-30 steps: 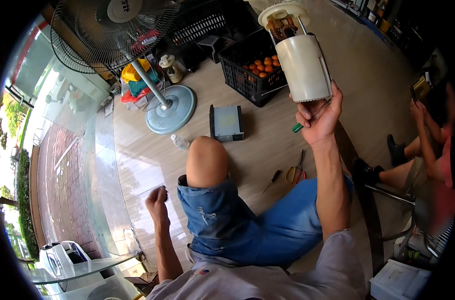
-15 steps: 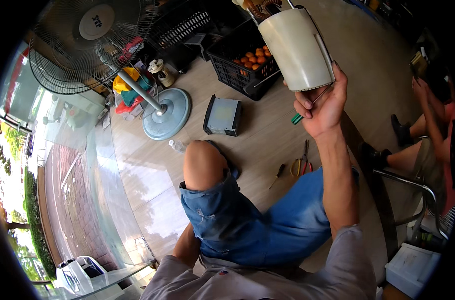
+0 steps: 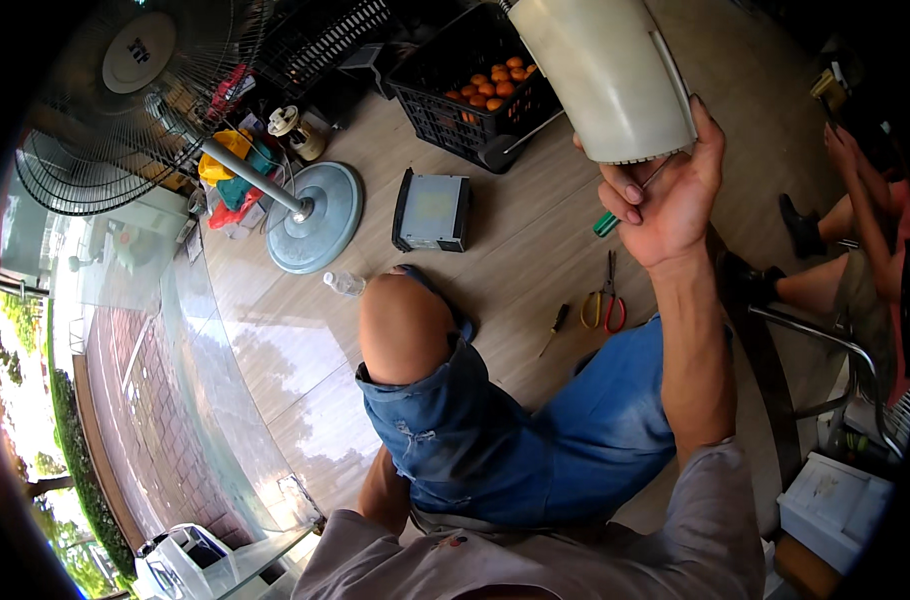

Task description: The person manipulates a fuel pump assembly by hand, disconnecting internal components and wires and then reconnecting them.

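Observation:
My right hand (image 3: pixel 667 205) is raised at the upper right, its fingers and thumb around the lower end of an off-white fuel pump module (image 3: pixel 610 80), a plastic cylinder held tilted. Its top runs out of the picture. A green-handled screwdriver (image 3: pixel 605 224) is tucked in the same hand, its thin shaft crossing the palm. My left forearm (image 3: pixel 384 497) goes down behind my bent leg, and the hand there is hidden. On the floor below my right hand lie a small screwdriver (image 3: pixel 556 325) and red-and-yellow-handled pliers (image 3: pixel 605 308).
A boxy metal car stereo unit (image 3: pixel 433 212) lies ahead on the floor. Beyond it stands a black crate (image 3: pixel 440 138) of oranges. A standing fan (image 3: pixel 315 217), a clear bottle (image 3: pixel 345 283) and another pump-like part (image 3: pixel 297 133) are at left. A seated person's legs (image 3: pixel 810 285) show at right.
The fuel pump module now sits higher in the picture and slightly right, its wired top cut off. My right hand keeps its hold; the view has shifted a little.

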`<state>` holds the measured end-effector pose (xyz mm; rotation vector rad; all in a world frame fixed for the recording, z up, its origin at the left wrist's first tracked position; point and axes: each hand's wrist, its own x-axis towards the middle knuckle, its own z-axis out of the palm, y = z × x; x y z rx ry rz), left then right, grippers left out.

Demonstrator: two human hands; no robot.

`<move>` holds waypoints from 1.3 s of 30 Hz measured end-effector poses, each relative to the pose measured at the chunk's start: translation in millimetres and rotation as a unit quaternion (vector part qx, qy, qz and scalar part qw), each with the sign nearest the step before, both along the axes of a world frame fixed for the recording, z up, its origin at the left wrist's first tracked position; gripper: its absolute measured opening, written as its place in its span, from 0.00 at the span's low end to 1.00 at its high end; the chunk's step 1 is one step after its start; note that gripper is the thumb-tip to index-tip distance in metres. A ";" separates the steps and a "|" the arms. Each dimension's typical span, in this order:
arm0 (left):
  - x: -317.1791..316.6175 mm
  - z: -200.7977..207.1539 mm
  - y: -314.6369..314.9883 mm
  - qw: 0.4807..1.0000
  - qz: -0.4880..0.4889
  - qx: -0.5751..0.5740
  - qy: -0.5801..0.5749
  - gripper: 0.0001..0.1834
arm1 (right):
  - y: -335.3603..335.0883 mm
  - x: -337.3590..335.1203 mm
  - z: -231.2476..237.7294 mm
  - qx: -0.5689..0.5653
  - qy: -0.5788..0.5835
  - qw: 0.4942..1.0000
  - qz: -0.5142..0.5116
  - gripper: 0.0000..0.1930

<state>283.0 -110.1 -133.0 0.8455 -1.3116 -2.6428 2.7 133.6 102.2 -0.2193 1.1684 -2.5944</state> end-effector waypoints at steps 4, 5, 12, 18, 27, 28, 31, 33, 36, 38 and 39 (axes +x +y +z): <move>4.8 1.1 -2.4 1.000 -0.003 -0.010 -0.007 0.14 | -3.3 -1.0 -4.9 0.006 -0.004 1.000 0.007 0.37; 4.7 0.4 -1.1 1.000 -0.004 -0.010 -0.008 0.14 | -2.3 -1.2 -5.9 0.012 -0.004 1.000 0.006 0.36; 4.4 -4.7 2.6 1.000 -0.026 -0.013 -0.011 0.14 | -2.3 0.7 -5.0 0.003 -0.025 1.000 0.013 0.26; 7.3 -5.9 -8.3 0.999 -0.034 -0.024 -0.007 0.14 | -5.5 2.9 -6.3 -0.004 -0.020 1.000 0.024 0.27; 0.9 -24.7 -38.4 0.988 -0.066 -0.138 0.009 0.14 | 0.1 18.9 -7.1 -0.001 -0.002 1.000 0.002 0.26; 1.1 -30.7 -57.1 0.981 -0.045 -0.188 0.001 0.14 | -0.9 24.2 -4.8 0.000 -0.003 1.000 -0.002 0.25; -3.5 -17.1 -129.1 0.946 0.183 -0.265 -0.030 0.14 | 8.3 39.0 1.5 -0.011 0.009 1.000 -0.012 0.26; -12.3 55.0 -145.0 0.906 0.215 -0.363 0.023 0.14 | 14.4 53.1 3.5 -0.026 0.016 1.000 -0.007 0.28; -27.6 172.2 -138.7 0.842 0.158 -0.498 0.135 0.16 | 4.3 72.3 8.5 -0.020 0.021 1.000 -0.010 0.37; -55.6 228.9 -112.7 0.832 0.098 -0.502 0.215 0.16 | 1.7 79.5 19.3 -0.015 0.031 0.999 -0.004 0.38; -72.6 247.3 -93.3 0.845 0.048 -0.480 0.231 0.18 | 6.5 82.2 23.3 -0.008 0.023 1.000 -0.005 0.34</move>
